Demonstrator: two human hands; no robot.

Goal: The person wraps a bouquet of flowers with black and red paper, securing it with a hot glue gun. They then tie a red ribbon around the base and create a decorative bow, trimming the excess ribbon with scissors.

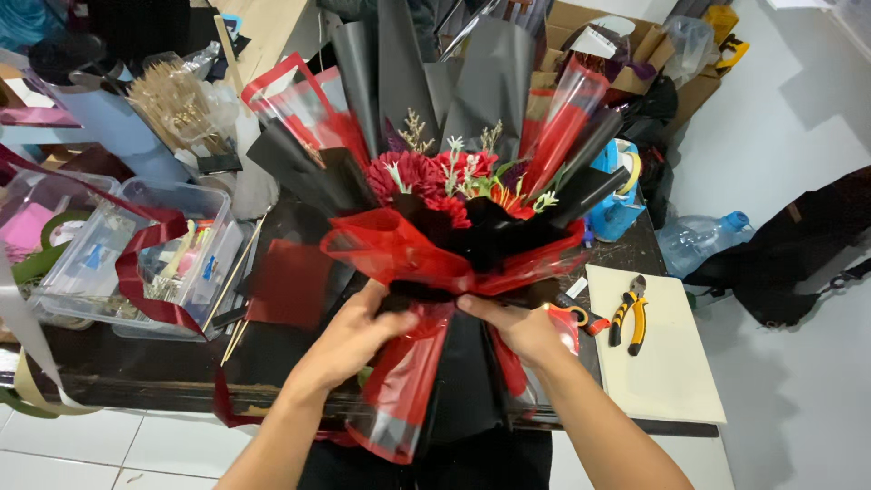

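Bouquet (454,204) neck being pinched by fingers (399,313) of left hand (349,340) and right hand (517,327), glossy red film (390,249) crinkling over matte black paper (472,363), ruffled crimson blooms above, standing over dark bench (136,363), yellow-handled pliers (629,313) on pale board (667,381).

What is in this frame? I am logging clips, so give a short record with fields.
scene: cluttered dark worktable
left hand: grips bouquet at its waist
right hand: grips the same waist
bouquet: red flowers, red and black wrap, upright
right of hands: pliers on pale board
left of hands: clear box, red ribbon
floor: water bottle
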